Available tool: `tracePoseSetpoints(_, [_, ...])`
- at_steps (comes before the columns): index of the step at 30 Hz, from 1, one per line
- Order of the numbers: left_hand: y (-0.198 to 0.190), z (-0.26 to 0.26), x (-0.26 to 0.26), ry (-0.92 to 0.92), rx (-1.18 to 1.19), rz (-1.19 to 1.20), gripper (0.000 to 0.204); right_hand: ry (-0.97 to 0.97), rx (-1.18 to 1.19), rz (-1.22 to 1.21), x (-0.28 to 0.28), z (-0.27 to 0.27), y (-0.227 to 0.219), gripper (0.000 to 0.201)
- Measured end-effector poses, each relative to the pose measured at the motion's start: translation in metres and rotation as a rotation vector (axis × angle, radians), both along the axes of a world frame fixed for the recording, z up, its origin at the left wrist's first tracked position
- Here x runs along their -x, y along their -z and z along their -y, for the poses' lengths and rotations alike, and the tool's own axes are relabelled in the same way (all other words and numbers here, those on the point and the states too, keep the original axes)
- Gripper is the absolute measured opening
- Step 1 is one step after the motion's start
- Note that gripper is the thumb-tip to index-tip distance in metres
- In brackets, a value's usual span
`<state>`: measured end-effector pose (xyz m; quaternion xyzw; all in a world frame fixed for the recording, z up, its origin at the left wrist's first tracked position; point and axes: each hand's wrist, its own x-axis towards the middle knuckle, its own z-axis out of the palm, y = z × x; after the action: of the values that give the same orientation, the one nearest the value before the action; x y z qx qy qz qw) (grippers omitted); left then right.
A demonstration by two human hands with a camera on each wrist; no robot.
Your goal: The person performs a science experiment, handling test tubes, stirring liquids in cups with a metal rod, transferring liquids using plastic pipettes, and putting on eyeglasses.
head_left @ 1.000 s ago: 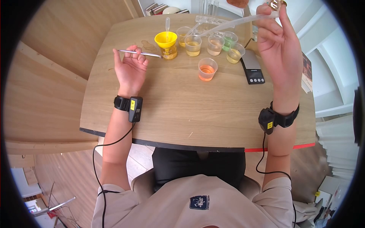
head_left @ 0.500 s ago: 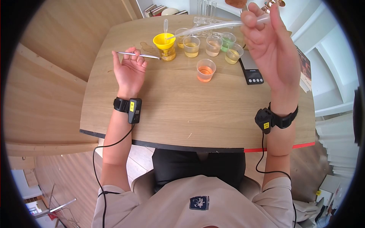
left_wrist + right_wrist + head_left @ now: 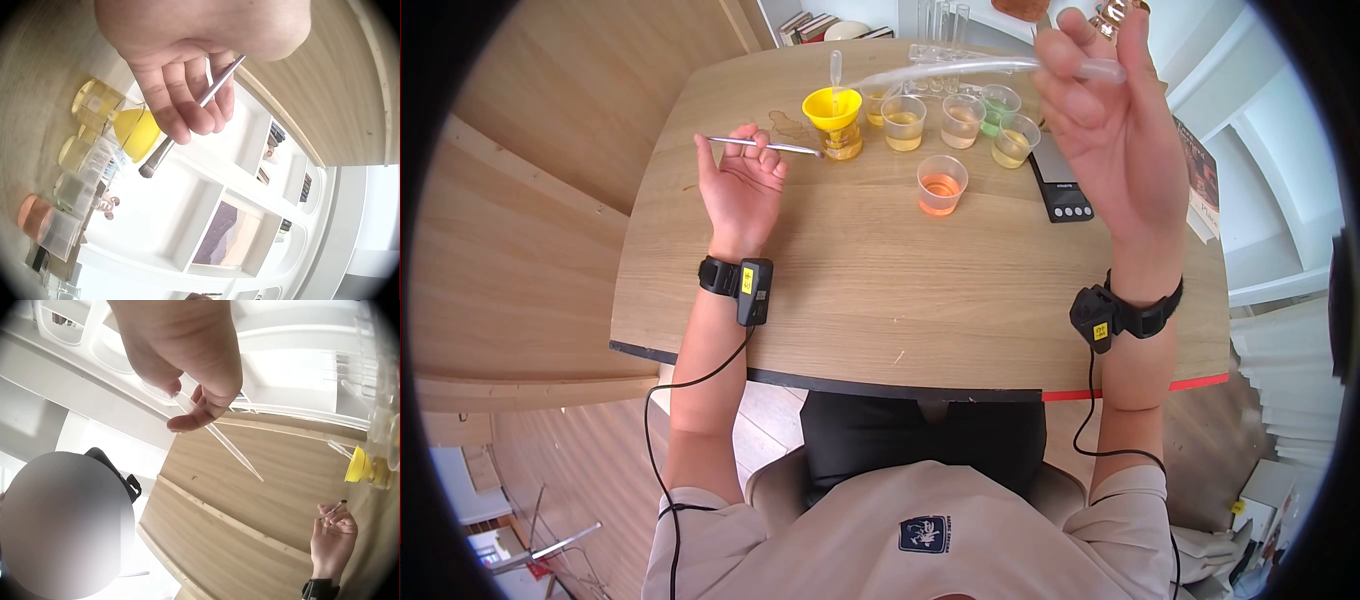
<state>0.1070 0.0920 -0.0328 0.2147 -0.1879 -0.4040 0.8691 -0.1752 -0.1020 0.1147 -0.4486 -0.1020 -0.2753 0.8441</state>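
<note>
My left hand (image 3: 745, 185), palm up, pinches a slim brush (image 3: 161, 153) between thumb and fingers at the left of the table. Its dark bristles point right, toward a beaker (image 3: 842, 147) of amber liquid with a yellow funnel (image 3: 832, 110) on top. A small dropper (image 3: 836, 70) stands in the funnel. Raised at the far right, my right hand (image 3: 1118, 140) grips a long clear plastic pipette (image 3: 960, 68) near its bulb. The pipette's thin end reaches left across the view toward the funnel. In the right wrist view, the pipette (image 3: 228, 445) appears without visible liquid.
Several clear cups hold liquid: orange (image 3: 941, 188) in front, pale yellow (image 3: 903, 125), pinkish (image 3: 962, 122) and green (image 3: 998, 105) behind. A test tube rack (image 3: 935, 75) stands at the back. A digital scale (image 3: 1068, 200) and a book (image 3: 1200, 175) lie at right. Spilled liquid (image 3: 785, 125) marks the wood.
My right hand has shifted a little left with the pipette. The pipette's bulb end has dipped and its thin end has swung toward the funnel. The left hand stays almost still with the brush.
</note>
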Motion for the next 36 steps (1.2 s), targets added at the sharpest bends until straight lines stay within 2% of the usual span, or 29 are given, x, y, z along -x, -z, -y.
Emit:
tracePoseSetpoints(3, [0.0, 0.0, -0.001, 0.002, 0.002, -0.003, 0.064, 0.011, -0.043, -0.034, 0.001, -0.001, 0.0, 0.048])
tracePoseSetpoints(6, [0.002, -0.001, -0.002, 0.009, 0.007, 0.002, 0.064, -0.063, -0.003, 0.011, 0.002, 0.015, 0.009, 0.049])
tracePoseSetpoints(9, [0.003, 0.0, -0.003, 0.024, 0.022, 0.002, 0.064, -0.029, 0.033, -0.014, 0.002, 0.007, -0.001, 0.049])
tracePoseSetpoints(11, [0.002, -0.001, -0.002, 0.01, 0.018, -0.003, 0.064, 0.137, -0.082, -0.045, -0.001, -0.02, -0.019, 0.041])
tracePoseSetpoints(12, [0.002, -0.001, -0.002, 0.011, 0.018, -0.006, 0.059, 0.113, -0.096, -0.049, -0.002, -0.021, -0.014, 0.041])
tracePoseSetpoints(13, [0.001, -0.002, 0.0, 0.008, 0.016, -0.011, 0.055, 0.266, 0.074, -0.067, 0.001, -0.016, -0.008, 0.037])
tracePoseSetpoints(14, [0.0, -0.002, 0.001, -0.02, 0.0, -0.017, 0.055, 0.417, 0.247, -0.083, 0.004, -0.009, -0.002, 0.041])
tracePoseSetpoints(15, [-0.002, 0.001, 0.001, -0.048, -0.027, 0.026, 0.055, 0.399, 0.401, -0.151, 0.007, 0.0, -0.001, 0.043])
tracePoseSetpoints(16, [-0.004, 0.001, 0.004, -0.072, -0.054, 0.064, 0.055, 0.376, 0.393, -0.157, 0.004, -0.005, 0.0, 0.043])
tracePoseSetpoints(17, [-0.007, 0.0, 0.008, -0.087, -0.062, 0.056, 0.055, 0.428, 0.593, -0.272, 0.004, -0.012, -0.001, 0.039])
tracePoseSetpoints(18, [-0.013, 0.0, 0.011, -0.155, -0.12, 0.189, 0.055, 0.483, 0.795, -0.382, 0.003, -0.018, -0.001, 0.035])
tracePoseSetpoints(19, [-0.019, 0.001, 0.012, -0.217, -0.179, 0.323, 0.056, 0.475, 0.793, -0.383, -0.001, -0.023, 0.001, 0.035])
tracePoseSetpoints(21, [-0.027, 0.002, 0.015, -0.244, -0.192, 0.375, 0.056, 0.393, 0.882, -0.406, -0.013, -0.034, 0.011, 0.025])
tracePoseSetpoints(24, [-0.035, 0.008, 0.026, -0.259, -0.242, 0.462, 0.058, 0.42, 0.819, -0.453, -0.031, -0.044, 0.037, 0.019])
tracePoseSetpoints(28, [-0.033, 0.013, 0.03, -0.198, -0.335, 0.574, 0.06, 0.446, 0.919, -0.46, -0.058, -0.057, 0.045, 0.021])
tracePoseSetpoints(30, [-0.026, 0.013, 0.026, -0.202, -0.32, 0.563, 0.06, 0.403, 0.826, -0.445, -0.077, -0.06, 0.047, 0.022])
tracePoseSetpoints(36, [-0.012, 0.009, 0.01, -0.255, -0.395, 0.459, 0.061, 0.362, 0.75, -0.544, -0.103, -0.057, 0.059, 0.02])
